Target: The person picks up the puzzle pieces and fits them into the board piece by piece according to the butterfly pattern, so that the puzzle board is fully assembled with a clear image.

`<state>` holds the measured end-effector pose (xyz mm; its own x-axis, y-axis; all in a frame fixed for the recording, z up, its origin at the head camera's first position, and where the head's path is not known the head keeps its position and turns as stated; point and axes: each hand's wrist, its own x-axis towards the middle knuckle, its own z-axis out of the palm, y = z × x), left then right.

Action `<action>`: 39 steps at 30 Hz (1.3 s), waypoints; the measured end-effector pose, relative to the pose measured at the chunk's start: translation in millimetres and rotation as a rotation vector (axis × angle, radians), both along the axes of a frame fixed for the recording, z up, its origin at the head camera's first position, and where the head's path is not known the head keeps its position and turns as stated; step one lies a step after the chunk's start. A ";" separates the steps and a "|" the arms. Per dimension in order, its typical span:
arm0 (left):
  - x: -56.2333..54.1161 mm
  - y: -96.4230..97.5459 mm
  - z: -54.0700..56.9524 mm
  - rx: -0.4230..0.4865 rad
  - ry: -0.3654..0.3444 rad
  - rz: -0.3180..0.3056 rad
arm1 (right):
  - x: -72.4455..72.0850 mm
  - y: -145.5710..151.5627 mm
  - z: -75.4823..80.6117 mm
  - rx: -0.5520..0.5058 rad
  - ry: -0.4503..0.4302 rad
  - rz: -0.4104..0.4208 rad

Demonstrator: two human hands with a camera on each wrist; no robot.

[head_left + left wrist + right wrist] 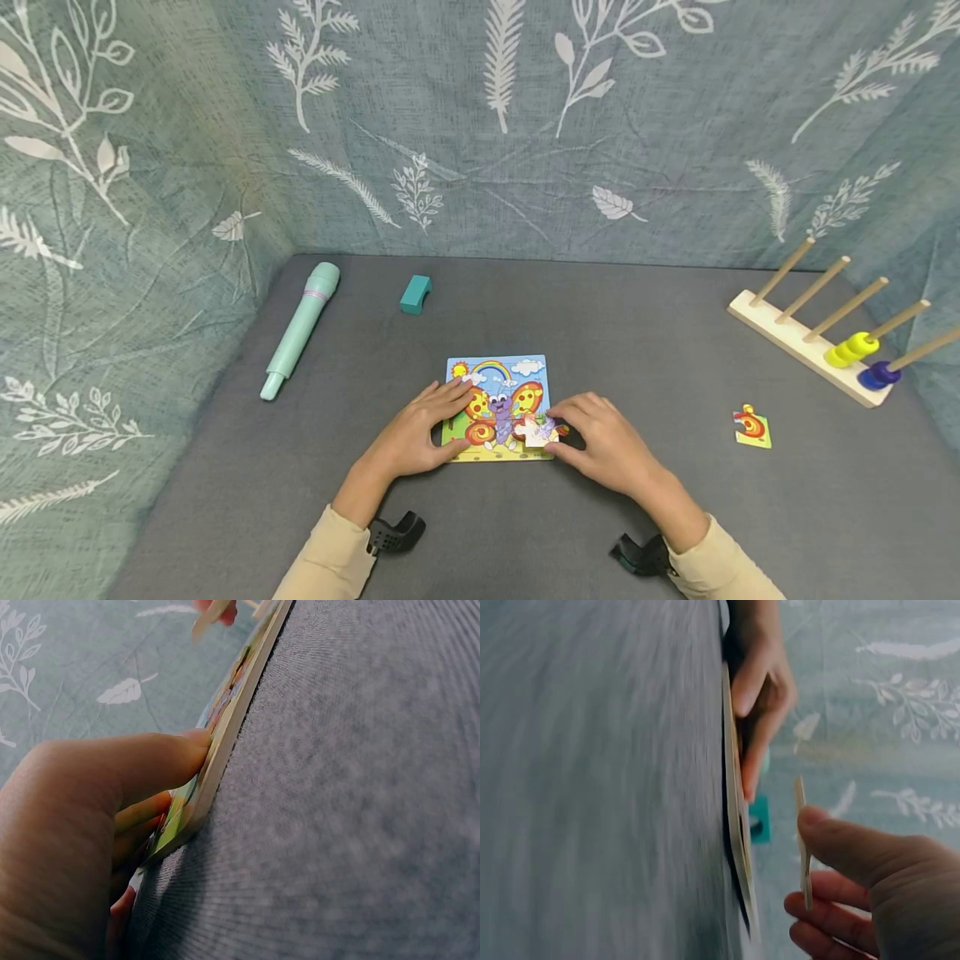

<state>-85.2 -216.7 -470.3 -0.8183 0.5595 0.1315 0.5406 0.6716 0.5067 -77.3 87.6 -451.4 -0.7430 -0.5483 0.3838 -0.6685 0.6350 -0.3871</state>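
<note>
A wooden jigsaw puzzle board (498, 454) with a butterfly, rainbow and sun lies flat on the table. My left hand (420, 429) rests on its left side, fingers stretched over the picture; in the left wrist view the thumb (161, 757) presses near the front edge. Over the board's lower right corner, my right hand (607, 442) pinches a puzzle piece (542, 432) between thumb and fingers. The right wrist view shows this thin piece (804, 847) edge-on, raised off the board. Another puzzle piece (753, 427), with an orange-red swirl, lies apart to the right.
At the far left lies a mint-green microphone-shaped toy (300, 325). A teal arched block (416, 295) sits behind the board. A wooden peg stand (806, 346) with upright rods and yellow and purple beads stands at the right. Patterned cloth (465, 167) hangs behind the table.
</note>
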 end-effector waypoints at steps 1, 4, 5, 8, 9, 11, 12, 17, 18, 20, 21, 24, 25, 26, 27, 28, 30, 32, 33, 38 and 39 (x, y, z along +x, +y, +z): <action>-0.1 0.1 0.0 0.002 -0.001 -0.002 | 0.0 -3.2 -0.8 0.004 0.004 0.002; -0.4 -0.1 0.1 0.007 0.004 -0.004 | 0.4 -13.1 -2.4 0.017 0.008 0.005; -0.5 -0.3 0.2 0.009 0.008 -0.004 | 0.5 -16.8 -2.8 0.020 0.013 0.007; -0.8 -0.1 1.1 0.012 0.023 -0.001 | 0.7 -28.0 -2.9 0.034 0.022 0.011; -0.9 -0.1 1.6 0.009 0.026 -0.001 | 1.0 -31.7 -3.4 0.040 0.027 0.013; -1.5 0.1 1.7 0.008 0.035 -0.001 | 1.2 -38.5 -4.4 0.051 0.037 0.019; -1.8 0.2 1.9 0.008 0.035 -0.001 | 1.4 -41.6 -5.0 0.061 0.040 0.020; -3.5 0.5 2.1 0.004 0.021 0.003 | 1.0 -53.2 -7.8 0.096 0.070 0.011; -3.8 0.6 2.4 0.004 0.017 0.005 | 0.9 -54.7 -8.2 0.100 0.078 0.006; -4.5 0.7 2.8 0.000 0.012 0.007 | 0.7 -57.2 -8.6 0.106 0.093 -0.006; -4.8 0.6 2.9 0.000 0.011 0.008 | 0.7 -58.1 -8.5 0.108 0.100 -0.010; -5.6 0.4 3.3 -0.001 0.010 0.007 | 0.4 -60.4 -9.0 0.111 0.109 -0.019; -5.8 0.3 3.3 -0.003 0.011 0.006 | 0.3 -60.9 -9.1 0.111 0.109 -0.019; -5.9 0.2 3.2 -0.003 0.011 0.006 | 0.2 -61.1 -9.4 0.110 0.108 -0.018; -5.9 0.1 3.3 -0.002 0.011 0.005 | 0.0 -61.4 -9.7 0.108 0.102 -0.018; -5.9 0.1 3.2 -0.002 0.011 0.005 | -0.1 -61.6 -10.1 0.107 0.095 -0.018; -5.8 0.0 2.8 -0.003 0.016 0.002 | -0.4 -61.4 -10.9 0.101 0.078 -0.014; -5.7 -0.4 2.4 -0.002 0.018 0.001 | -0.5 -61.1 -11.8 0.093 0.058 -0.013; -5.8 -0.5 2.2 0.000 0.018 0.001 | -0.6 -61.0 -12.0 0.089 0.050 -0.012; -7.1 -1.6 1.9 0.011 0.019 -0.002 | -2.0 -61.5 -13.4 0.074 0.037 -0.010; -7.4 -1.8 1.8 0.015 0.021 -0.002 | -2.4 -61.8 -13.6 0.072 0.036 -0.010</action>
<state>-92.6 -218.5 -468.5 -0.8142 0.5592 0.1564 0.5524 0.6630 0.5053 -79.7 25.8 -465.1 -0.7351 -0.5682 0.3699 -0.6746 0.6671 -0.3159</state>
